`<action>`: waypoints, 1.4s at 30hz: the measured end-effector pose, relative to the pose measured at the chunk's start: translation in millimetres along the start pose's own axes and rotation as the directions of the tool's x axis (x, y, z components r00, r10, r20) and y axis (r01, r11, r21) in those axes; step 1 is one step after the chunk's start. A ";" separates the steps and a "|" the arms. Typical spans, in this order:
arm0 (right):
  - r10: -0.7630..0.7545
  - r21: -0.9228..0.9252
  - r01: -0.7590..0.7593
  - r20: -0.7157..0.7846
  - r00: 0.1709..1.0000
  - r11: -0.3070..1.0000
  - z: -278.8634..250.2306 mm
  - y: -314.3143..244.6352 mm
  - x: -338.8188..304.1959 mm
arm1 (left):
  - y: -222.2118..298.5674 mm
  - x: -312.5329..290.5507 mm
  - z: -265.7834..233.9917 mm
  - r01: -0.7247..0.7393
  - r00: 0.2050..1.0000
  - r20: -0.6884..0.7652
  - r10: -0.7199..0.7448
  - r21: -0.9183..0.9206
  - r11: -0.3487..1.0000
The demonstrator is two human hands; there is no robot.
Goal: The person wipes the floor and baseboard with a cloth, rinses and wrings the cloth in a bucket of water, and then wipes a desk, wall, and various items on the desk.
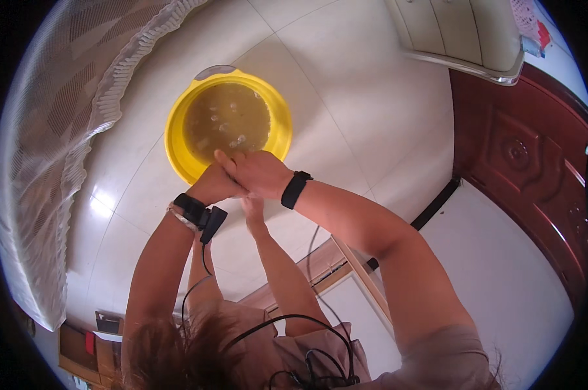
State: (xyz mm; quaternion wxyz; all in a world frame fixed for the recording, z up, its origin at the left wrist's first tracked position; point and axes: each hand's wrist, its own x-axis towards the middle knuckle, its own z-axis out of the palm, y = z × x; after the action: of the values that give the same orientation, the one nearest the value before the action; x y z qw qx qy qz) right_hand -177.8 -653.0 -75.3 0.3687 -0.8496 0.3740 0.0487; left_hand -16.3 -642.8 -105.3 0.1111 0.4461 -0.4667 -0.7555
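A round yellow basin [282, 130] stands on the floor with murky brown water [226, 117] in it, bubbles floating on top. Over its near rim, my two hands are pressed together. My right hand [261, 174] is closed against my left hand [213, 184], its thumb side toward the water. The left hand's fingers are mostly hidden, though the hand appears closed too. Whatever lies between them, if anything, cannot be made out. Black straps circle both wrists, and a small black device [213, 225] with a cable hangs at the left one.
Pale floor tiles [333, 84] surround the basin. A patterned cloth with a ruffled edge [53, 143] hangs at the left. Dark red carved wood panelling [521, 149] and a cream padded seat [460, 32] are at the right. My bare legs are behind my hands. Cables cross my lap.
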 end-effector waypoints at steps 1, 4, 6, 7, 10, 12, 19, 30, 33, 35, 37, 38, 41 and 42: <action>0.036 -0.035 -0.040 -0.098 0.995 0.999 6.0 3.8 0.7 | -1.9 2.4 2.2 -0.003 1.000 0.004 0.003 -0.002 1.000; 0.120 -0.043 -0.119 0.015 0.993 0.992 9.2 13.5 6.7 | 6.3 8.6 9.5 0.071 0.989 -0.147 -0.032 0.269 0.961; 0.139 -0.027 -0.141 -0.039 0.989 0.990 15.1 17.2 10.3 | 13.6 11.1 13.3 0.217 0.964 -0.243 -0.108 0.486 0.846; 0.161 -0.009 -0.162 -0.095 0.982 0.987 18.8 19.7 11.1 | 14.0 12.9 15.0 0.213 0.965 -0.241 -0.105 0.484 0.848; 0.242 -0.001 -0.242 -0.026 0.970 0.970 27.0 23.8 18.7 | 5.5 17.0 17.2 0.216 0.953 -0.298 -0.056 0.536 0.816; 0.248 0.029 -0.248 -0.011 0.969 0.968 28.4 24.1 22.3 | -8.3 20.2 18.9 0.274 0.942 -0.326 -0.081 0.607 0.745; 0.348 0.075 -0.363 0.160 0.924 0.929 33.0 24.4 31.1 | -11.6 18.3 22.1 0.395 0.903 -0.399 -0.158 0.630 0.669; 0.274 0.193 -0.395 0.457 0.846 0.898 44.9 31.2 42.6 | -47.5 5.6 27.7 0.263 0.912 -0.408 0.042 0.662 0.702; 0.256 0.227 -0.380 0.435 0.863 0.897 45.3 28.8 40.1 | -48.7 4.3 27.8 0.263 0.913 -0.405 0.039 0.661 0.703; 0.252 0.278 -0.367 0.373 0.893 0.888 42.3 23.5 38.0 | -47.2 1.6 27.4 0.268 0.905 -0.423 0.047 0.651 0.710; 0.374 0.182 -0.464 0.379 0.846 0.867 40.6 15.3 33.8 | -38.4 -2.0 22.9 0.328 0.915 -0.400 -0.060 0.646 0.689; 0.369 0.183 -0.460 0.379 0.849 0.869 40.1 13.7 30.7 | -35.6 -3.4 23.3 0.332 0.913 -0.404 -0.060 0.646 0.688; 0.176 0.397 -0.170 0.022 0.984 0.902 48.5 18.9 12.5 | -28.8 -12.4 23.3 0.392 0.888 -0.440 -0.136 0.566 0.726; 0.170 0.396 -0.164 0.020 0.985 0.904 49.8 18.9 8.0 | -31.4 -17.3 21.1 0.410 0.883 -0.440 -0.164 0.552 0.726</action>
State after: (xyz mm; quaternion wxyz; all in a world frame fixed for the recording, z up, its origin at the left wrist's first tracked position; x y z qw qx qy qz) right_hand -175.2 -633.2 -125.3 0.5245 -0.7227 0.4501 -0.0029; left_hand -14.9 -603.0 -117.1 -0.0818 0.6555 -0.5875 -0.4674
